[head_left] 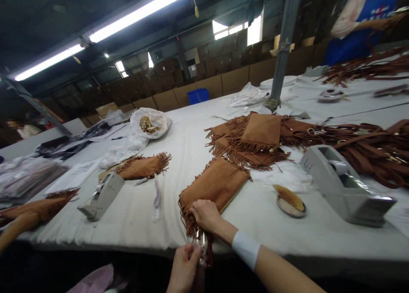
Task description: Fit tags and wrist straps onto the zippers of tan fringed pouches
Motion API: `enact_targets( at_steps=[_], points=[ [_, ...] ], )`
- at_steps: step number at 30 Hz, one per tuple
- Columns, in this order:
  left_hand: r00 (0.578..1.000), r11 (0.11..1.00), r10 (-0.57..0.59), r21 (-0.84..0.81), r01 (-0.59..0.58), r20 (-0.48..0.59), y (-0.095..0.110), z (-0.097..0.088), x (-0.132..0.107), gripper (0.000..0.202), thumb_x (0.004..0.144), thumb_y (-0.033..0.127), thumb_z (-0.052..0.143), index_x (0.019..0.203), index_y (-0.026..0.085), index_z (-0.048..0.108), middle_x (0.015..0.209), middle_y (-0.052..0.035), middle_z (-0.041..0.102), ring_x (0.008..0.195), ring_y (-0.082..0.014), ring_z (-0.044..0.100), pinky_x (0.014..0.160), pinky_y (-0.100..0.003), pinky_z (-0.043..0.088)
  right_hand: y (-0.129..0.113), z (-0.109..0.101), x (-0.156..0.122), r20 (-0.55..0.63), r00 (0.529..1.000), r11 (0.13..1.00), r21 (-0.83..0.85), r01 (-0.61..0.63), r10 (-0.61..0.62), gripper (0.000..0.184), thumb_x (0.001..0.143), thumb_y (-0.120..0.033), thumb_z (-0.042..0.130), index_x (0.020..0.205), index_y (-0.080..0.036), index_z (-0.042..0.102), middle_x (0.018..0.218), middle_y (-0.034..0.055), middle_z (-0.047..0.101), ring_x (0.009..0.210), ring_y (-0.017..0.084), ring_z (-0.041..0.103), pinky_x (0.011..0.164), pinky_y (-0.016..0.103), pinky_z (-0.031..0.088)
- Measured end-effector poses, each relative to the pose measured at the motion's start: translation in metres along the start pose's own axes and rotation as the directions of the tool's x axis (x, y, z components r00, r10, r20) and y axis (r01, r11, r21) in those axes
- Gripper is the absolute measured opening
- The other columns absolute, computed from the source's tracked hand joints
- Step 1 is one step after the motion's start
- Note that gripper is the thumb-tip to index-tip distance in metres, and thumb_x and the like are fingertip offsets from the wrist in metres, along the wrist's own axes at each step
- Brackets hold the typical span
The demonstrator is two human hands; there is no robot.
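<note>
A brown suede fringed bag [214, 185] lies on the white table [255, 208] close to the near edge. My right hand [206, 215] rests closed on the bag's near fringed corner, a white band on its wrist. Below the table edge my left hand [184, 267] pinches a small shiny metal piece [202, 241] that hangs by the bag's dark strap. Just what that piece is I cannot make out.
A pile of fringed bags [255, 139] and brown straps [373, 148] fills the right. Grey tape dispensers stand at right [345, 186] and left [102, 196]. A brush on a disc [290, 200], another bag [143, 167], plastic bags [150, 122]. A person in a blue apron [361, 20] works far right.
</note>
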State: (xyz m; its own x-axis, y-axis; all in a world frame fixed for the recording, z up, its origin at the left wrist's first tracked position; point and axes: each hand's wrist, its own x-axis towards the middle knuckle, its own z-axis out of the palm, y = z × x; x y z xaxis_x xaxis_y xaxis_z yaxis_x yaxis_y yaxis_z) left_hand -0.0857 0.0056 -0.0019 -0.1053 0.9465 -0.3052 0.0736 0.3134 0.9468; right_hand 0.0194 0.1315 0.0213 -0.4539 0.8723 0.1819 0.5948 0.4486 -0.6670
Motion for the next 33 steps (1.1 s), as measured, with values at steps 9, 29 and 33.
enact_targets(
  at_steps=[9, 29, 33],
  points=[
    [0.993, 0.988, -0.104, -0.111, 0.111, 0.064, -0.005, -0.013, 0.001, 0.051, 0.060, 0.061, 0.074, 0.066, 0.011, 0.066, 0.059, -0.0058, 0.068, 0.048, -0.0120, 0.055, 0.051, -0.022, 0.037, 0.030, -0.034, -0.017, 0.140, 0.957, 0.936, 0.286, 0.205, -0.253, 0.035, 0.075, -0.021, 0.067, 0.109, -0.025, 0.068, 0.089, -0.0001, 0.065, 0.078, 0.013, 0.060, 0.068, 0.021, 0.048],
    [0.995, 0.986, -0.086, -0.137, 0.093, 0.059, -0.002, -0.003, -0.001, 0.053, 0.056, 0.061, 0.076, 0.069, 0.010, 0.068, 0.060, -0.0053, 0.066, 0.052, -0.0131, 0.054, 0.054, -0.024, 0.040, 0.032, -0.013, -0.044, 0.022, 0.929, 0.913, 0.193, 0.359, -0.370, 0.028, 0.074, -0.005, 0.049, 0.080, -0.020, 0.073, 0.086, 0.0032, 0.059, 0.079, 0.014, 0.055, 0.069, 0.024, 0.045],
    [0.993, 0.976, -0.093, -0.189, 0.105, 0.075, 0.001, -0.001, 0.005, 0.053, 0.057, 0.060, 0.077, 0.070, 0.010, 0.067, 0.059, -0.0035, 0.064, 0.051, -0.0117, 0.053, 0.054, -0.024, 0.040, 0.031, -0.007, -0.043, 0.005, 0.925, 0.914, 0.155, 0.375, -0.380, 0.028, 0.073, -0.002, 0.049, 0.079, -0.019, 0.071, 0.085, 0.0039, 0.057, 0.079, 0.015, 0.054, 0.070, 0.026, 0.044]
  ],
)
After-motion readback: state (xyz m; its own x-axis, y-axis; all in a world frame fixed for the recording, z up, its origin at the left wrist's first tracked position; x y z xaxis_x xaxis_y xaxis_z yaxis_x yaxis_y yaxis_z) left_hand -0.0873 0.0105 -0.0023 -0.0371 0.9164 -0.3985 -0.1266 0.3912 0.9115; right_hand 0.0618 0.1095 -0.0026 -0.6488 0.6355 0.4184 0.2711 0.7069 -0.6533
